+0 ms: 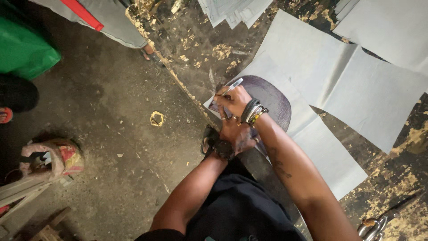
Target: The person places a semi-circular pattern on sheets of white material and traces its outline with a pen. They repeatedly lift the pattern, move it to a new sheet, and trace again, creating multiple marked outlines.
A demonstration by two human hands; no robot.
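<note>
surface [392, 187]: worn, paint-flaked, edge running diagonally | grey sheets [339, 85]: spread flat across it | dark oval template [274, 96]: lies on a sheet, beyond the wrists | left hand [236, 136]: pressed down just below the template, fingers hidden, grip unclear | right hand [232, 101]: nearer, fingers pinching pen | pen [232, 86]: at template's left edge, long axis slanting up-right

Matt grey paper sheets [356, 85]; rough, flaking worktop [200, 49]; textured purple template [272, 96].
</note>
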